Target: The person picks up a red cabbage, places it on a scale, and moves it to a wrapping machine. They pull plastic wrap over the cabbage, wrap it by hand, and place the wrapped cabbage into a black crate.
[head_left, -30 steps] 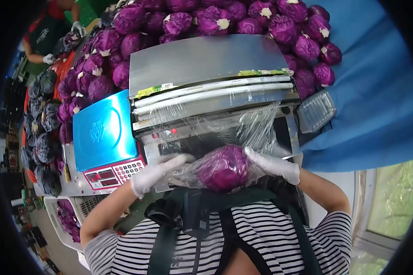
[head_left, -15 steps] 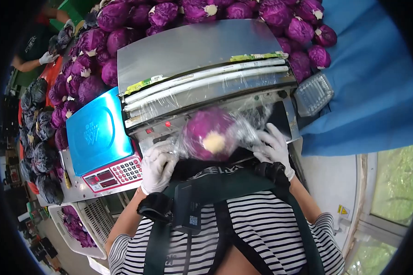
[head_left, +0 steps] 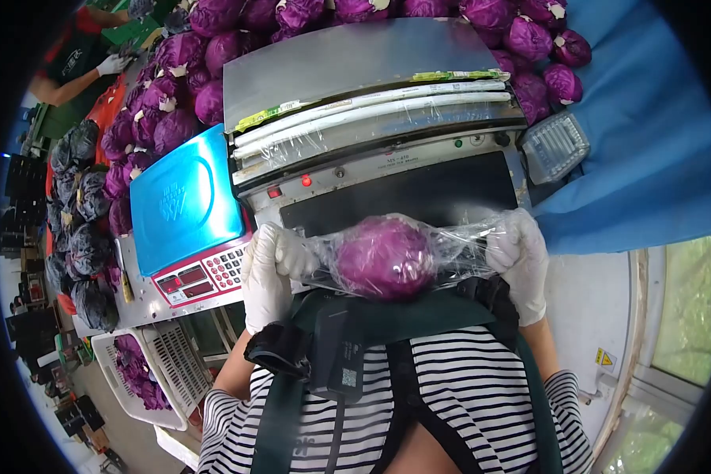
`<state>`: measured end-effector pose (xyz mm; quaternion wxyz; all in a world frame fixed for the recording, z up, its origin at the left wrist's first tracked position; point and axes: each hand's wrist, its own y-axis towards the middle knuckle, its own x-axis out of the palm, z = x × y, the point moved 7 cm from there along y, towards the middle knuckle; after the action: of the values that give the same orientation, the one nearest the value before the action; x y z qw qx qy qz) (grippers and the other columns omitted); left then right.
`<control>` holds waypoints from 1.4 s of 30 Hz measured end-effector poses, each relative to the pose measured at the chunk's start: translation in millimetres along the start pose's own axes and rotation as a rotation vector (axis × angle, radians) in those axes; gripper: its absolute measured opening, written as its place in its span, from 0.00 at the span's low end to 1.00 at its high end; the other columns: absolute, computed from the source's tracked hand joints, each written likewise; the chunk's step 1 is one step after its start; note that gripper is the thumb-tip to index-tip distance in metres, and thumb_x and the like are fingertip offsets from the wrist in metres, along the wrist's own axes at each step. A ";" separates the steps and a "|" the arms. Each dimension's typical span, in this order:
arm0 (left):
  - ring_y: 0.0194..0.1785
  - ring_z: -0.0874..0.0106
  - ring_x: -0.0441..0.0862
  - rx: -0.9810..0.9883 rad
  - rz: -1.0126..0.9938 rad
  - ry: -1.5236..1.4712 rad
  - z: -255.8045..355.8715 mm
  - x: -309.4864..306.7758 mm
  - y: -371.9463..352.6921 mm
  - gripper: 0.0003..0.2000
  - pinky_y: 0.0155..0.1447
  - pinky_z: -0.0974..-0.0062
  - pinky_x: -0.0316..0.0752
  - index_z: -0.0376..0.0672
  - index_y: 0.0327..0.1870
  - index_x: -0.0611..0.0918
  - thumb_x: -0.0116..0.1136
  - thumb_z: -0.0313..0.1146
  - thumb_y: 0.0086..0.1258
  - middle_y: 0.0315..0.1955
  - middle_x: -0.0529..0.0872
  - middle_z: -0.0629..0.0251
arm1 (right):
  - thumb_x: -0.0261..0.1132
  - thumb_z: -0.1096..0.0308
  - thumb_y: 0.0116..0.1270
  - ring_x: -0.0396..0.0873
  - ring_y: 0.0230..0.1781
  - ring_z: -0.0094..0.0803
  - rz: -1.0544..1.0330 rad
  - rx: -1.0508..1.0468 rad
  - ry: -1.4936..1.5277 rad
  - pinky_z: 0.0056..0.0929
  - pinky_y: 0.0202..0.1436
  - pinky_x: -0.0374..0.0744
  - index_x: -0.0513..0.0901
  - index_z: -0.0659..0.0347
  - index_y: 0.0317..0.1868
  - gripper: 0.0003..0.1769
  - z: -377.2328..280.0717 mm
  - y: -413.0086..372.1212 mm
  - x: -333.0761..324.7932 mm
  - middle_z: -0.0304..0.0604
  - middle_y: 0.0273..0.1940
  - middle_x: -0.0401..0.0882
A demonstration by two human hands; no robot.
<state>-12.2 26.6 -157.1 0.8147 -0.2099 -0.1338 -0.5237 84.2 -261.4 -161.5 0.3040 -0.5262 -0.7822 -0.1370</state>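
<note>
A purple cabbage (head_left: 385, 257) hangs in clear plastic film (head_left: 460, 246) just in front of my body, above the near edge of the wrapping machine. My left hand (head_left: 272, 268), in a white glove, is closed around the gathered film at the cabbage's left side. On the opposite side my gloved right hand (head_left: 517, 257) grips the other end of the film, pulled out to the right. The film lies tight over the cabbage's top. Behind it is the machine's black plate (head_left: 419, 193), with film rolls (head_left: 371, 118) beyond.
A blue-topped scale (head_left: 186, 205) stands at the left. Purple cabbages (head_left: 178, 130) are heaped behind and beside the machine, with dark wrapped ones (head_left: 87, 249) farther left. A clear plastic box (head_left: 555, 146) sits at right. A white crate (head_left: 146, 379) is below; a co-worker's gloved hand (head_left: 113, 65) shows at upper left.
The cabbage has turned so its pale stem no longer shows, and it sits lower in view. Both hands have closed on the film ends; the right has moved outward, stretching the film.
</note>
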 end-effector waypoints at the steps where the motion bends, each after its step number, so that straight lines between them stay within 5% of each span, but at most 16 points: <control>1: 0.21 0.81 0.61 -0.001 0.002 0.000 -0.8 -2.7 -0.1 0.19 0.30 0.81 0.64 0.48 0.23 0.66 0.49 0.48 0.74 0.16 0.60 0.76 | 0.55 0.61 0.73 0.53 0.16 0.15 0.000 0.002 0.000 0.17 0.17 0.51 0.66 0.56 0.31 0.13 1.5 1.1 0.4 0.29 0.20 0.57; 4: 0.20 0.83 0.60 -0.196 0.038 -0.274 -18.4 -8.8 -0.9 0.17 0.26 0.82 0.60 0.48 0.23 0.68 0.52 0.44 0.74 0.15 0.62 0.78 | 0.58 0.73 0.69 0.55 0.17 0.12 0.182 0.043 -0.205 0.15 0.18 0.53 0.66 0.54 0.31 0.10 7.3 9.8 -13.3 0.27 0.23 0.61; 7: 0.20 0.85 0.59 -0.143 0.169 0.067 -18.8 -16.3 3.8 0.16 0.24 0.83 0.54 0.48 0.21 0.67 0.57 0.34 0.71 0.15 0.64 0.79 | 0.60 0.74 0.68 0.58 0.19 0.11 0.334 0.009 -0.406 0.14 0.20 0.57 0.66 0.54 0.30 0.11 14.7 22.1 -26.7 0.27 0.25 0.63; 10: 0.21 0.85 0.62 0.056 0.243 0.460 -32.6 -38.7 19.4 0.18 0.26 0.83 0.59 0.47 0.19 0.67 0.63 0.31 0.67 0.16 0.66 0.79 | 0.62 0.73 0.67 0.60 0.26 0.15 0.364 -0.286 -0.794 0.15 0.30 0.64 0.67 0.57 0.30 0.11 28.7 40.8 -43.3 0.26 0.27 0.62; 12: 0.16 0.72 0.65 0.327 0.208 1.076 -34.6 -46.4 25.3 0.17 0.23 0.77 0.63 0.43 0.20 0.68 0.64 0.33 0.65 0.13 0.70 0.68 | 0.63 0.72 0.67 0.62 0.27 0.16 0.451 -0.251 -0.947 0.18 0.31 0.67 0.68 0.61 0.32 0.11 45.2 48.6 -44.4 0.29 0.27 0.65; 13: 0.15 0.65 0.68 0.428 0.193 1.366 -26.9 -34.6 25.7 0.16 0.22 0.74 0.65 0.42 0.21 0.69 0.64 0.34 0.65 0.12 0.71 0.62 | 0.64 0.72 0.66 0.66 0.26 0.19 0.454 -0.256 -1.075 0.20 0.32 0.70 0.68 0.61 0.32 0.11 44.3 50.6 -36.7 0.33 0.26 0.69; 18: 0.21 0.58 0.80 0.492 0.072 1.719 -34.3 -18.5 38.5 0.12 0.24 0.63 0.72 0.45 0.23 0.73 0.59 0.37 0.66 0.15 0.77 0.56 | 0.64 0.65 0.62 0.79 0.25 0.41 0.265 -0.577 -1.856 0.36 0.27 0.77 0.73 0.56 0.34 0.08 63.0 65.5 2.8 0.42 0.27 0.76; 21: 0.23 0.58 0.80 0.472 -0.129 1.650 -51.5 -2.5 41.7 0.06 0.28 0.65 0.74 0.45 0.26 0.74 0.57 0.31 0.61 0.19 0.79 0.58 | 0.65 0.64 0.57 0.79 0.24 0.40 0.088 -0.627 -1.686 0.35 0.25 0.77 0.72 0.54 0.34 0.10 76.1 76.4 20.7 0.42 0.28 0.76; 26: 0.20 0.58 0.76 0.713 -0.133 1.331 -35.6 30.3 47.2 0.10 0.27 0.65 0.71 0.44 0.23 0.71 0.61 0.32 0.60 0.15 0.74 0.59 | 0.64 0.64 0.60 0.81 0.30 0.35 -0.049 -0.566 -1.470 0.31 0.30 0.77 0.71 0.56 0.35 0.10 78.4 87.7 25.2 0.41 0.31 0.76; 28: 0.20 0.59 0.75 0.779 -0.151 1.320 -15.7 53.1 43.3 0.12 0.26 0.65 0.70 0.44 0.22 0.71 0.63 0.34 0.59 0.15 0.73 0.59 | 0.63 0.61 0.66 0.79 0.37 0.25 -0.217 0.018 -0.508 0.25 0.38 0.77 0.73 0.58 0.37 0.11 94.8 102.0 19.8 0.37 0.35 0.78; 29: 0.19 0.59 0.74 0.841 -0.162 1.316 -3.0 64.2 40.4 0.14 0.25 0.65 0.68 0.45 0.20 0.70 0.64 0.36 0.59 0.14 0.72 0.60 | 0.63 0.61 0.66 0.79 0.37 0.25 -0.212 0.013 -0.509 0.25 0.38 0.77 0.73 0.58 0.37 0.11 78.5 94.8 37.6 0.37 0.35 0.78; 31: 0.18 0.60 0.72 0.947 -0.187 1.307 6.0 73.9 37.7 0.18 0.22 0.65 0.66 0.45 0.18 0.69 0.67 0.39 0.57 0.13 0.71 0.61 | 0.60 0.59 0.70 0.74 0.43 0.18 -0.404 0.360 -0.021 0.21 0.48 0.74 0.77 0.61 0.44 0.13 56.9 72.9 94.3 0.33 0.40 0.77; 32: 0.17 0.60 0.71 1.013 -0.218 1.320 7.0 75.5 33.9 0.18 0.22 0.65 0.66 0.45 0.17 0.69 0.68 0.40 0.56 0.13 0.70 0.62 | 0.59 0.60 0.71 0.72 0.46 0.17 -0.576 0.442 -0.055 0.20 0.53 0.72 0.77 0.63 0.52 0.16 96.8 82.2 64.5 0.33 0.44 0.77; 34: 0.16 0.61 0.70 1.154 -0.258 1.367 8.3 72.4 30.1 0.19 0.20 0.66 0.64 0.45 0.17 0.69 0.69 0.42 0.54 0.12 0.69 0.62 | 0.59 0.61 0.71 0.73 0.47 0.18 -0.618 0.459 -0.133 0.20 0.54 0.72 0.78 0.63 0.53 0.16 102.7 77.0 67.3 0.34 0.45 0.77; 37: 0.16 0.61 0.70 1.195 -0.239 1.248 29.6 60.7 25.7 0.19 0.20 0.67 0.63 0.45 0.17 0.69 0.69 0.41 0.54 0.12 0.67 0.62 | 0.57 0.61 0.72 0.73 0.50 0.21 -0.561 0.570 -0.223 0.21 0.57 0.71 0.78 0.64 0.52 0.17 104.2 62.6 81.9 0.36 0.46 0.77; 42: 0.14 0.60 0.66 1.205 -0.226 1.091 70.4 56.9 31.5 0.20 0.20 0.66 0.61 0.44 0.18 0.67 0.69 0.39 0.57 0.12 0.66 0.62 | 0.56 0.60 0.73 0.71 0.55 0.24 -0.783 0.535 -0.253 0.24 0.63 0.67 0.76 0.66 0.56 0.19 101.2 54.2 109.5 0.40 0.51 0.76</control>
<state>40.2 26.6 -76.8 0.6806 0.5627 0.0026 -0.4691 71.2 -104.2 -178.0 0.2564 -0.1085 -0.9600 0.0296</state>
